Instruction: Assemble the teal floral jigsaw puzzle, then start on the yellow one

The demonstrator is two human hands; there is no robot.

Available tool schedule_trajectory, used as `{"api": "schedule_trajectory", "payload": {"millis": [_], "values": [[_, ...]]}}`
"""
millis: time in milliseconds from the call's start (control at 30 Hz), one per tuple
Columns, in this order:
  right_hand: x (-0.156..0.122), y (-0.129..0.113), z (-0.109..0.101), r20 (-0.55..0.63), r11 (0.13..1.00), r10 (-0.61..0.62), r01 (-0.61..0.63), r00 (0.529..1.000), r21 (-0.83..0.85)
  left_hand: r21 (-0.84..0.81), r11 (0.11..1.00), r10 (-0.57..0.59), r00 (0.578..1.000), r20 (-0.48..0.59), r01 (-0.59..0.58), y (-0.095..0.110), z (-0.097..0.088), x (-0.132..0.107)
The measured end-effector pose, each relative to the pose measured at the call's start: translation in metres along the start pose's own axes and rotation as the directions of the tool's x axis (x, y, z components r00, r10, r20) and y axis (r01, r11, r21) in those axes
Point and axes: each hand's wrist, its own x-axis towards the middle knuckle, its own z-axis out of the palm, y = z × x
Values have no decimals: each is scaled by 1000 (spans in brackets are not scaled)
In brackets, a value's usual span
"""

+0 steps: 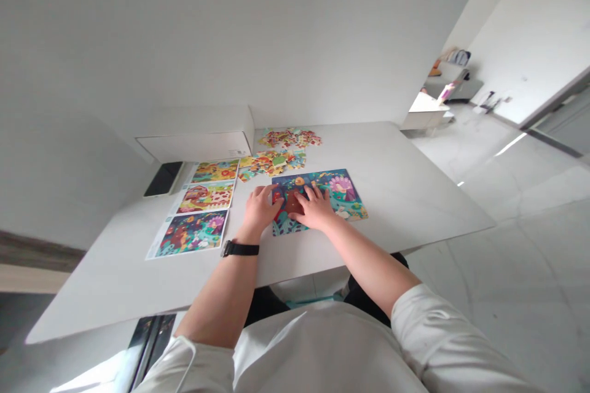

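Note:
A colourful jigsaw puzzle (351, 204) with a pink peacock on its right side lies flat on the white table, in front of me. My right hand (317, 207) rests on its middle, fingers spread over the pieces. At the puzzle's left edge is my left hand (262, 207), fingers apart and bent, touching the border. Under the hands part of the picture is hidden. Left of the puzzle lies a printed picture (192, 234) of the same peacock scene. I see no loose piece in either hand.
Beyond the puzzle are a heap of yellow and green pieces (274, 163) and a heap of reddish pieces (290, 137). A farm picture (205, 196) and a lion picture (215, 171) lie at left, near a black-screened phone (163, 178) and a white box (196, 146).

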Motion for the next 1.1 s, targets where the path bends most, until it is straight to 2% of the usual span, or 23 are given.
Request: {"api": "schedule_trajectory", "payload": {"millis": [267, 533, 733, 900, 1000, 1100], "values": [[-7, 9, -2, 25, 1000, -13, 14, 1000, -9, 127, 992, 15, 996, 84, -26, -1, 2, -2], [-17, 47, -13, 37, 1000, 12, -11, 999, -21, 15, 979, 195, 956, 219, -203, 3, 15, -5], [-25, 99, -25, 32, 997, 48, -46, 998, -59, 64, 968, 222, 944, 245, -244, 22, 30, -15], [-20, 158, -39, 24, 988, 101, -98, 995, -120, 67, 924, 340, 889, 307, -376, 41, 45, -18], [-14, 190, -47, 6, 981, 137, -135, 990, -139, 51, 903, 381, 852, 359, -426, 56, 54, -8], [-4, 213, -54, -14, 977, 159, -160, 987, -140, 26, 887, 413, 817, 403, -462, 78, 67, 13]]}}
